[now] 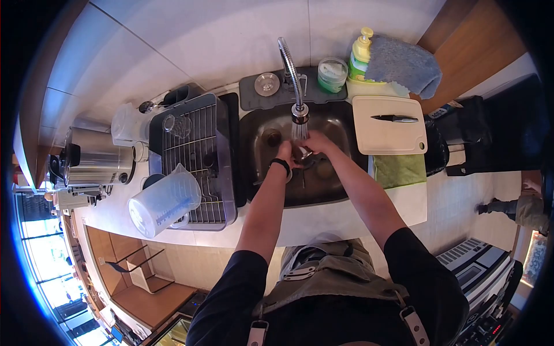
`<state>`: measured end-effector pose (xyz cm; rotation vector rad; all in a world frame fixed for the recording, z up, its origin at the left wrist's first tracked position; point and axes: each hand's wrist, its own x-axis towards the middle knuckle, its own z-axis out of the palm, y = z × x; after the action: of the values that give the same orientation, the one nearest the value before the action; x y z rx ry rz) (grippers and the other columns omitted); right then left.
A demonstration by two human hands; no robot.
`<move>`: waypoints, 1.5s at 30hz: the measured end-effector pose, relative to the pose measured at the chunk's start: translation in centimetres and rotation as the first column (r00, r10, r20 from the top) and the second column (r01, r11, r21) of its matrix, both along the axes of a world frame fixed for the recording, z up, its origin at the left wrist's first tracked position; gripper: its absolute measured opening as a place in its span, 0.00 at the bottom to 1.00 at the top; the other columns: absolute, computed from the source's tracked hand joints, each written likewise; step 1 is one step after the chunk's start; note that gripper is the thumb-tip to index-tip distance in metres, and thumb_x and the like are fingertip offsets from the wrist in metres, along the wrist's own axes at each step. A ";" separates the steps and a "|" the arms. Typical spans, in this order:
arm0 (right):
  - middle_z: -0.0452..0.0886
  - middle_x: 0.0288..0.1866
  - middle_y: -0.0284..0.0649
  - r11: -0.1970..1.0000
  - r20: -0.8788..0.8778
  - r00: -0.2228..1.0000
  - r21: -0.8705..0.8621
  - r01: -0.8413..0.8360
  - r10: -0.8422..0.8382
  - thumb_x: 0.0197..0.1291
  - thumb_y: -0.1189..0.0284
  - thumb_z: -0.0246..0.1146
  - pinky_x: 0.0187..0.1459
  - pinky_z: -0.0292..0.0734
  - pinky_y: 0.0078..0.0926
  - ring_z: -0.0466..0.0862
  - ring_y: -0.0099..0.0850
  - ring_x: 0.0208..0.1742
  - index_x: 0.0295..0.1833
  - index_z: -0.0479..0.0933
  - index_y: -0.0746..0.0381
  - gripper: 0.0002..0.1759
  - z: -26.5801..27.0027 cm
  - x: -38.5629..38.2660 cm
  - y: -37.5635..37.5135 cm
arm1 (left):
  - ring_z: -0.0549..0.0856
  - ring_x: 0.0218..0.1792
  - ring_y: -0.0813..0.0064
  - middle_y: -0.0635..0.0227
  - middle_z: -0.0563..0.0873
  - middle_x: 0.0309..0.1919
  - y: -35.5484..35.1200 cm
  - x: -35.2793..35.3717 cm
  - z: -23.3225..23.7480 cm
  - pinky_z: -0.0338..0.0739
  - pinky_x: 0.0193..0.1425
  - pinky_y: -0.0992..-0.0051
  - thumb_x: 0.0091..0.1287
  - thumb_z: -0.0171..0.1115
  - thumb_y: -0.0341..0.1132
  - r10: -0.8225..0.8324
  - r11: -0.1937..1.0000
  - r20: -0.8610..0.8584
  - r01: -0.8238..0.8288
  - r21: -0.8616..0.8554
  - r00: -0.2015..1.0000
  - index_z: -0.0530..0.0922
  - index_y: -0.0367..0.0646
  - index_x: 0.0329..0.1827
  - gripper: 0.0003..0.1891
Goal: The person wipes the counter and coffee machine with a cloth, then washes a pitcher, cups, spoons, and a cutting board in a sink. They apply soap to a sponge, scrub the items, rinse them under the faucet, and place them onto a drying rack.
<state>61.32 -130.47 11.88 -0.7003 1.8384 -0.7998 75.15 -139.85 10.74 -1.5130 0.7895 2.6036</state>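
Rinsing at the sink (341, 124): the step in hand, judged from both hands meeting under the running water (299, 132).

- Left hand (284, 154): black wristband (281, 163) on the wrist. The fingers are curled inward against a small item (304, 153). Whether they grip it or only rub it cannot be told.
- Right hand (318, 141): the fingers are bent closed over the same small item from the far side and appear to hold it.
- Small item: dark and partly metallic, pinched between the two sets of fingers, directly below the spray head (299, 112) and above the basin floor. Its identity is too small to tell.
- Drain (272, 137): just beyond the left fingers, in the basin.
- Dish rack (196, 144): well out from the left fingers, on the desk (323, 222). A clear measuring jug (164, 202) lies tipped at its near corner.
- Cutting board (386, 135): outward of the right fingers, beside the basin, with a knife (394, 118) lying on it. A green cloth (401, 170) sits at its near edge.
- Soap bottle (360, 55), round tub (332, 74) and blue cloth (404, 63): past the fingertips, behind the basin.

Next move, as a judgement: the item is wet and small, so it calls for a firm pinch kept over the basin. Turning it would bring every face under the stream. The rack lies nearest on the left-hand side.
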 end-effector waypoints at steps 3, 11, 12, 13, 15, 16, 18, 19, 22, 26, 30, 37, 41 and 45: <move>0.84 0.50 0.42 0.940 -0.062 0.998 -0.341 -0.010 -0.012 0.55 0.66 0.72 0.45 0.80 0.32 0.83 0.33 0.49 0.61 0.75 0.62 0.29 -0.9 1.2 1.0 | 0.81 0.56 0.61 0.60 0.82 0.52 -2.1 -0.9 -2.6 0.77 0.57 0.51 0.72 0.45 0.36 0.170 0.985 -0.172 -0.174 -0.014 0.970 0.73 0.40 0.63 0.19; 0.82 0.57 0.41 0.886 -0.174 0.952 -0.437 0.155 -0.252 0.42 0.68 0.80 0.49 0.80 0.30 0.80 0.30 0.57 0.71 0.67 0.60 0.48 3.4 2.1 1.7 | 0.81 0.44 0.73 0.68 0.84 0.48 -1.0 -3.1 4.0 0.73 0.56 0.68 0.67 0.54 0.33 0.201 0.914 -0.360 -0.307 -0.266 0.911 0.79 0.41 0.53 0.14; 0.82 0.56 0.41 0.906 -0.101 0.978 -0.404 0.128 -0.183 0.42 0.68 0.80 0.49 0.80 0.29 0.81 0.30 0.56 0.71 0.67 0.60 0.48 3.8 1.7 1.8 | 0.81 0.44 0.74 0.69 0.84 0.48 -1.3 -2.6 4.2 0.71 0.57 0.69 0.68 0.54 0.34 0.219 0.911 -0.293 -0.302 -0.281 0.931 0.80 0.41 0.54 0.14; 0.82 0.56 0.41 0.922 -0.026 0.993 -0.375 0.096 -0.114 0.41 0.68 0.80 0.48 0.80 0.28 0.81 0.30 0.55 0.71 0.67 0.60 0.49 4.0 0.8 1.9 | 0.80 0.44 0.74 0.70 0.85 0.48 -1.8 -2.0 4.1 0.70 0.58 0.70 0.69 0.54 0.35 0.237 0.908 -0.224 -0.297 -0.296 0.945 0.80 0.42 0.54 0.14; 0.82 0.55 0.41 0.934 0.042 0.994 -0.338 0.113 -0.106 0.41 0.68 0.80 0.47 0.81 0.28 0.82 0.30 0.53 0.71 0.67 0.60 0.49 3.7 0.4 1.5 | 0.76 0.40 0.77 0.73 0.84 0.50 -2.2 -1.2 3.2 0.66 0.53 0.71 0.72 0.52 0.40 0.220 0.919 -0.192 -0.269 -0.287 0.957 0.81 0.46 0.55 0.15; 0.82 0.55 0.41 0.929 0.030 0.986 -0.330 0.167 -0.167 0.41 0.69 0.80 0.46 0.81 0.28 0.83 0.30 0.52 0.71 0.68 0.60 0.48 3.0 0.7 1.1 | 0.76 0.39 0.77 0.73 0.85 0.50 -2.2 -1.1 2.3 0.66 0.52 0.71 0.72 0.52 0.41 0.241 0.912 -0.186 -0.288 -0.293 0.953 0.81 0.46 0.55 0.15; 0.82 0.55 0.42 0.903 0.052 0.986 -0.396 0.164 -0.156 0.41 0.69 0.80 0.45 0.81 0.28 0.83 0.30 0.50 0.70 0.69 0.60 0.47 3.1 0.7 1.0 | 0.76 0.41 0.77 0.73 0.85 0.50 -2.9 -0.9 0.5 0.66 0.54 0.70 0.72 0.52 0.41 0.244 0.908 -0.185 -0.291 -0.302 0.952 0.81 0.46 0.55 0.15; 0.82 0.54 0.42 0.878 0.085 0.993 -0.465 0.114 -0.084 0.41 0.69 0.80 0.45 0.81 0.28 0.83 0.30 0.50 0.69 0.69 0.61 0.46 3.9 1.1 1.7 | 0.77 0.43 0.78 0.73 0.85 0.50 -3.0 -0.4 -0.1 0.66 0.56 0.69 0.72 0.52 0.41 0.225 0.914 -0.182 -0.272 -0.302 0.957 0.81 0.46 0.55 0.15; 0.82 0.55 0.43 0.899 0.037 0.993 -0.422 0.113 -0.108 0.41 0.70 0.80 0.49 0.80 0.29 0.82 0.31 0.53 0.68 0.70 0.63 0.45 3.8 0.2 1.7 | 0.80 0.46 0.79 0.74 0.85 0.48 -2.3 -0.4 2.4 0.68 0.57 0.72 0.72 0.53 0.40 0.248 0.904 -0.145 -0.283 -0.320 0.958 0.82 0.47 0.53 0.14; 0.82 0.57 0.43 0.912 0.001 0.999 -0.408 0.045 -0.049 0.41 0.70 0.80 0.58 0.76 0.29 0.81 0.31 0.57 0.66 0.71 0.66 0.44 5.2 0.9 2.0 | 0.80 0.46 0.78 0.75 0.84 0.45 -2.5 -0.4 0.5 0.68 0.56 0.74 0.72 0.53 0.40 0.259 0.899 -0.174 -0.303 -0.315 0.950 0.83 0.47 0.52 0.14; 0.83 0.56 0.43 0.905 -0.002 0.996 -0.418 0.083 -0.093 0.40 0.71 0.79 0.61 0.73 0.29 0.81 0.31 0.57 0.66 0.72 0.66 0.43 4.0 0.3 2.2 | 0.79 0.42 0.79 0.76 0.84 0.42 -1.4 -0.4 2.4 0.69 0.52 0.76 0.72 0.54 0.40 0.291 0.896 -0.151 -0.324 -0.305 0.945 0.83 0.47 0.52 0.14; 0.83 0.56 0.46 0.907 -0.135 0.988 -0.421 0.013 -0.077 0.38 0.66 0.80 0.57 0.77 0.31 0.83 0.35 0.56 0.64 0.73 0.68 0.45 5.4 0.1 2.7 | 0.79 0.36 0.82 0.78 0.84 0.38 -0.9 -0.5 3.2 0.68 0.45 0.79 0.72 0.56 0.39 0.283 0.899 -0.167 -0.322 -0.299 0.945 0.83 0.48 0.48 0.11; 0.84 0.51 0.46 0.924 0.159 0.986 -0.367 0.104 -0.048 0.40 0.61 0.81 0.40 0.85 0.31 0.86 0.34 0.49 0.60 0.77 0.67 0.40 6.7 0.0 2.6 | 0.78 0.32 0.81 0.76 0.83 0.37 -1.1 0.2 3.2 0.68 0.40 0.79 0.72 0.56 0.39 0.231 0.906 -0.206 -0.288 -0.310 0.951 0.82 0.46 0.47 0.10; 0.82 0.41 0.40 0.974 0.432 0.886 -0.070 0.216 -0.166 0.48 0.56 0.78 0.25 0.83 0.24 0.85 0.30 0.37 0.50 0.80 0.62 0.28 5.3 -1.2 0.8 | 0.81 0.35 0.76 0.70 0.83 0.37 -0.8 0.7 1.5 0.73 0.41 0.76 0.73 0.55 0.38 0.203 0.911 -0.215 -0.265 -0.315 0.955 0.80 0.45 0.47 0.10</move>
<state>60.15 -129.70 17.15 -0.3764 1.4828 -1.1029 75.83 -140.64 12.27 -1.5524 1.2024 2.9336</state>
